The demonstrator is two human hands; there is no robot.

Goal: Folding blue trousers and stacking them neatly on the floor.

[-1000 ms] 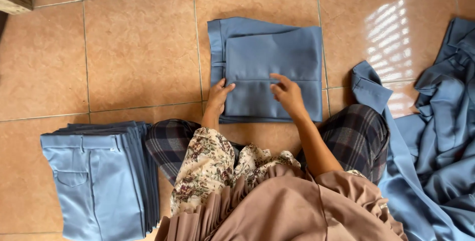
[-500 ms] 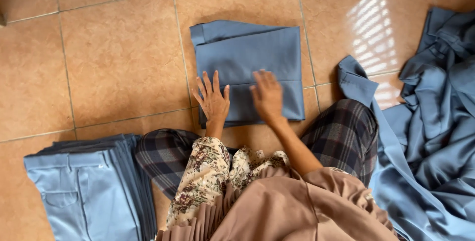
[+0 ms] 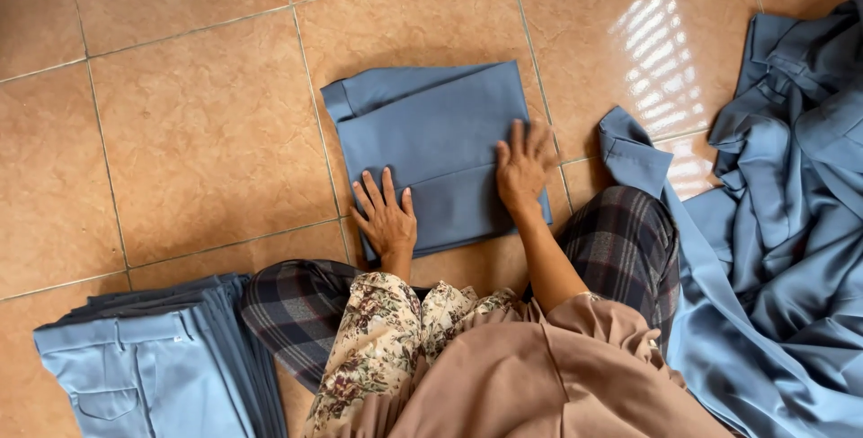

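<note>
Lying square on the floor tiles (image 3: 198,141), the folded blue garment (image 3: 431,137) has its long axis running left to right. Left hand (image 3: 387,218) and right hand (image 3: 521,168) press flat on its near edge, fingers spread, each grip open, grasping nothing.

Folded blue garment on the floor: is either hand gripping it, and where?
Neither grips it. The left hand lies flat, fingers spread, on the near left corner of the folded blue garment; the right hand lies flat on its right edge.
</note>
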